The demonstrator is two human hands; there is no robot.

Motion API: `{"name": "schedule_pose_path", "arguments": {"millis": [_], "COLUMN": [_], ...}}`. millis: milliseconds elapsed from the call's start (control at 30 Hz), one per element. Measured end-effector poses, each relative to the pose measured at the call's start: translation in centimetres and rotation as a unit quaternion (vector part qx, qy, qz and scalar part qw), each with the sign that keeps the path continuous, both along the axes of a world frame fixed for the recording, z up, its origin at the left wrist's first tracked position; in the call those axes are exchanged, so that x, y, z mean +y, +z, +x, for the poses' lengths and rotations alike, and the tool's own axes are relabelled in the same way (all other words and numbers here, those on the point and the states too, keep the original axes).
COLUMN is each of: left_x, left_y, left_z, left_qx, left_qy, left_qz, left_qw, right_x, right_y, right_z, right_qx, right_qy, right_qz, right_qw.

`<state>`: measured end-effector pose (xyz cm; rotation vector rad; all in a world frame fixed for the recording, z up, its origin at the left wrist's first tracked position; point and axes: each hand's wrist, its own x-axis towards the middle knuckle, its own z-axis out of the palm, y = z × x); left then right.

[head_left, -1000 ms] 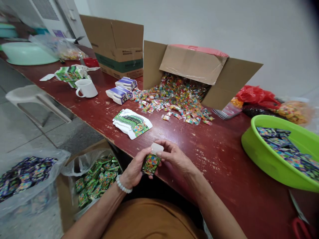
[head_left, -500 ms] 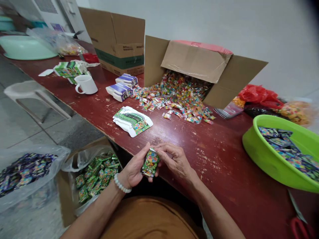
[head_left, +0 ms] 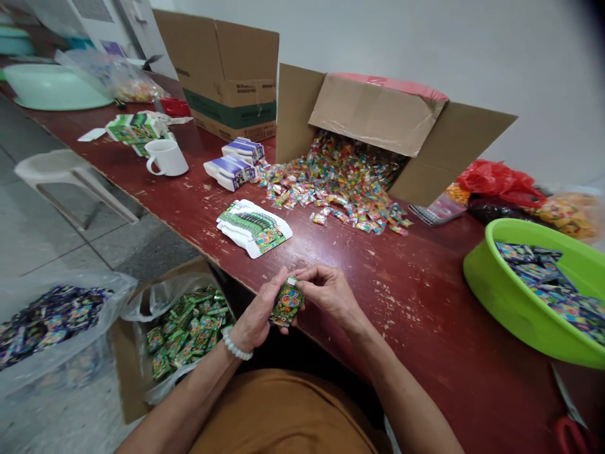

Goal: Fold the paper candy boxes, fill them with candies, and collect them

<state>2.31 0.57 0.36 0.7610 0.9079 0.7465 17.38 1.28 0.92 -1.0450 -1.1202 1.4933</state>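
My left hand [head_left: 258,315] grips a small green printed box [head_left: 286,304] at the near edge of the red-brown table [head_left: 416,296]. My right hand [head_left: 331,291] pinches the top end of the same box, fingers curled on its closed flap. A stack of flat green box blanks [head_left: 254,228] lies just beyond my hands. Further back a tipped cardboard carton [head_left: 378,123] spills a heap of small colourful wrapped sweets [head_left: 338,183] onto the table.
A lime green basin [head_left: 529,309] with dark printed packets sits at right. Purple-white boxes [head_left: 234,165], a white mug [head_left: 166,157] and green boxes [head_left: 132,129] stand at left. Below the table edge are a carton of green boxes [head_left: 186,331] and a plastic bag of dark packets [head_left: 51,318].
The white flap that stood up from the green box a second ago is now folded down shut. Both hands stayed on the box at the table edge.
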Motion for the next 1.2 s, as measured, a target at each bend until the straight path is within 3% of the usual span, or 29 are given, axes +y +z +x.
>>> {"name": "schedule_pose_path", "arguments": {"millis": [100,233,333,500,633,700,867,1000,1033,1067,1133,1200], "left_x": [0.0,0.1,0.5,1.0,1.0,0.7,-0.9,-1.7,-1.6,-1.4,-0.3,1.2], "left_y": [0.0,-0.2,-0.3,-0.2,-0.4,-0.7,-1.4,-1.4,-1.3,-1.1,-0.5,0.1], "left_z": [0.1,-0.2,-0.5,-0.4,0.2,0.5,0.0,-4.7,-6.6,-8.5,-11.6,-12.8], "left_qx": [0.022,0.010,-0.048,-0.117,-0.174,-0.169,-0.102,0.099,0.188,0.293,0.490,0.588], "left_qy": [0.004,0.005,0.001,0.034,0.109,0.115,0.139,0.121,0.131,0.152,0.199,0.211], "left_qz": [0.016,-0.007,-0.072,-0.140,-0.128,-0.114,0.003,0.083,0.113,0.164,0.273,0.335], "left_qw": [1.000,1.000,0.996,0.983,0.970,0.972,0.985,0.984,0.967,0.929,0.804,0.706], "right_x": [0.0,-0.1,-0.5,-2.0,-2.9,-2.8,-2.2,-2.3,-2.2,-2.1,-1.6,-1.0], "right_y": [0.0,0.0,-0.2,-1.0,-1.3,-1.4,-1.9,-2.7,-3.0,-3.3,-4.0,-4.6], "right_z": [0.1,0.4,0.5,0.0,-0.7,-0.9,-1.8,-2.3,-2.2,-2.0,-1.4,-1.0], "right_qx": [-0.013,-0.039,-0.130,-0.342,-0.485,-0.500,-0.416,-0.356,-0.347,-0.343,-0.350,-0.369], "right_qy": [-0.015,0.044,0.053,0.040,0.018,0.021,0.070,0.144,0.138,0.122,0.084,0.067], "right_qz": [0.007,0.017,0.100,0.258,0.321,0.339,0.324,0.284,0.273,0.260,0.233,0.216], "right_qw": [1.000,0.998,0.985,0.903,0.813,0.797,0.847,0.879,0.886,0.894,0.903,0.902]}}
